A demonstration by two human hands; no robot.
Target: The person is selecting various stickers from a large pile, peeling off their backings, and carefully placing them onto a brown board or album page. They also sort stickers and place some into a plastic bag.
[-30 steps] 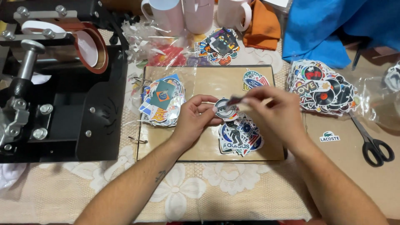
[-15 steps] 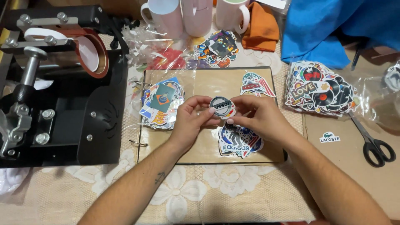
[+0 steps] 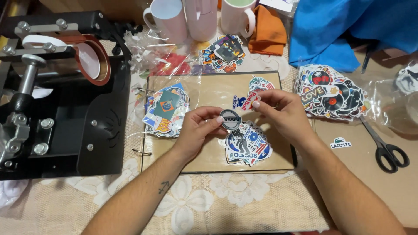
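Grey round sticker pinched by left hand fingers — right hand fingers grasp strip (sticker piles around).

round grey sticker, colourful sticker piles

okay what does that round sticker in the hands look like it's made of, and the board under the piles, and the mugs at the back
The round sticker, pinched by the left hand, looks like glossy printed vinyl or coated paper: thin, flat, with a slight sheen. The board seems to be brown cardboard or thin fibreboard with a matte surface. The mugs look like glazed white ceramic, smooth and shiny. The right hand hovers beside the sticker.
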